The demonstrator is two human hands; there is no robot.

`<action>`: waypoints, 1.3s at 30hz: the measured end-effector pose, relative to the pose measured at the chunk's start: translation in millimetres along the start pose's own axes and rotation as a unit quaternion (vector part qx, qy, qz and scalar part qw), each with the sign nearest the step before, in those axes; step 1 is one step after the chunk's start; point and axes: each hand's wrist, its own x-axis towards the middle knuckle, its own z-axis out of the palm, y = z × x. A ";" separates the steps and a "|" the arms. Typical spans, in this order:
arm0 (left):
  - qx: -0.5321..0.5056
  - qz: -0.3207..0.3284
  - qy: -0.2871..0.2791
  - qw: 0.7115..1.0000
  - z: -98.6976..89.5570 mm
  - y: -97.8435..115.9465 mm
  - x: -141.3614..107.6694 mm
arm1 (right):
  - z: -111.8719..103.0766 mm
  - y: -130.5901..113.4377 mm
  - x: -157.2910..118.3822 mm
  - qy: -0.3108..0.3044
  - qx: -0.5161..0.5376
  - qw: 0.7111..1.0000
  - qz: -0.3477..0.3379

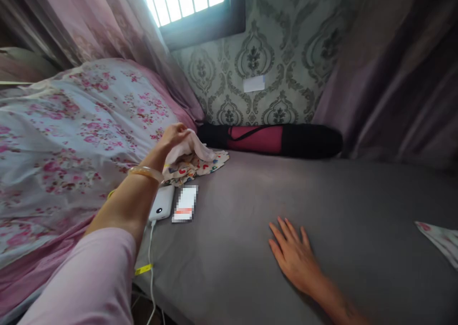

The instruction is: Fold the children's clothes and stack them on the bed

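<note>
Reaching out over the far left of the bed, my left hand (176, 134) pinches the top of a thin white cloth (195, 146), which hangs partly lifted. Under it lies a crumpled cream cloth (203, 166) printed with coloured hearts. My right hand (295, 256) rests flat with fingers spread on the grey sheet (236, 248), holding nothing. A white power bank (162, 203) with a cable plugged in sits below my left forearm, beside a phone (185, 203) whose screen is blurred.
A long black and pink bag (263, 140) lies along the wall. Floral bedding (89, 120) is heaped at left. The white cable (150, 267) runs off the bed's near edge. A folded floral cloth (440, 239) lies at right. Curtains (404, 77) hang at both sides.
</note>
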 end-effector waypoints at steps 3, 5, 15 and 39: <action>-0.145 0.011 0.067 0.987 -20.0 67.9 15.8 | -2.4 2.8 1.1 -0.008 0.054 0.999 0.003; -0.243 -0.014 0.084 0.966 -28.5 113.6 14.2 | -10.3 5.2 3.3 -0.006 0.122 0.993 -0.001; -0.646 -0.087 -0.073 0.755 -11.2 257.6 -83.9 | -145.0 3.2 -10.8 0.306 0.453 0.834 0.072; -0.408 0.077 -0.047 0.909 61.1 231.7 -153.1 | -203.4 67.7 6.3 0.292 0.476 0.825 0.081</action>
